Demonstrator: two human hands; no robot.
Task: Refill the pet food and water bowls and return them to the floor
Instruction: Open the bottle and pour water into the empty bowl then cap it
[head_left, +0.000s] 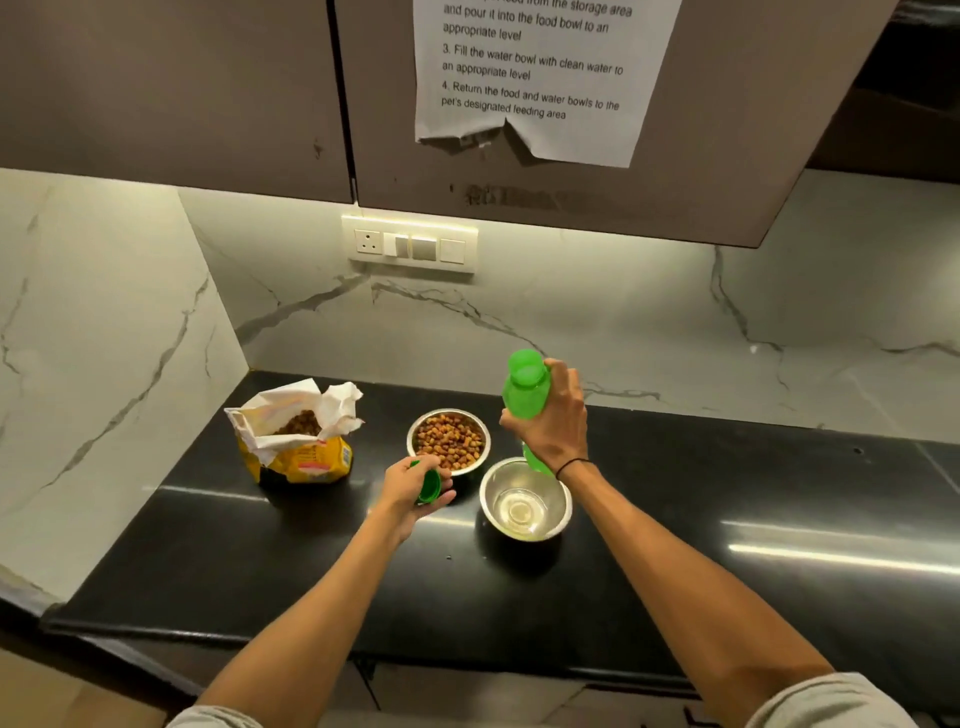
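Two steel bowls stand on the black counter. The far bowl is full of brown kibble. The near bowl holds some clear water. My right hand grips a green bottle turned upside down, its mouth down over the far rim of the water bowl. My left hand holds the green bottle cap just left of the water bowl and in front of the kibble bowl.
An open yellow pet food bag with kibble inside stands at the left of the counter near the corner. Marble walls rise behind and to the left. Overhead cabinets carry a taped instruction sheet. A switch plate sits on the back wall.
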